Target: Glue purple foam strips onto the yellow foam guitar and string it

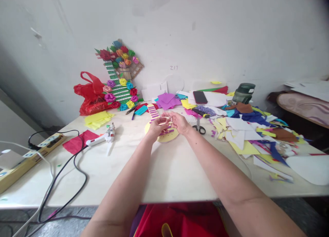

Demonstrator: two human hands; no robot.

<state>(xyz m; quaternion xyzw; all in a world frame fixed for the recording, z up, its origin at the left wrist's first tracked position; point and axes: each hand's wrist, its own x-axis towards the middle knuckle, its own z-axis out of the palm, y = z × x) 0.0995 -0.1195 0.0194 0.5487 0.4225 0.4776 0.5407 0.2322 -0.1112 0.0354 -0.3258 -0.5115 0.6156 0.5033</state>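
A pale yellow craft piece [168, 137] with purple stripes, a round body and a narrow neck lies on the table. Just above its round part, my left hand [159, 125] and my right hand [179, 123] are close together with fingers bent and pinched. Between them runs something thin and pale, like a string, too small to make out clearly. The hands partly cover the craft piece. Scissors [199, 126] with black handles lie right of my right hand. A white glue gun [104, 137] rests farther left.
Paper flower crafts [120, 89] lean on the wall beside a red plastic bag [89, 96]. A power strip [31, 156] with cables is at the left. Purple paper [167, 100], a phone [200, 97], a dark green bottle [243, 93] and paper scraps [244, 131] lie behind and right.
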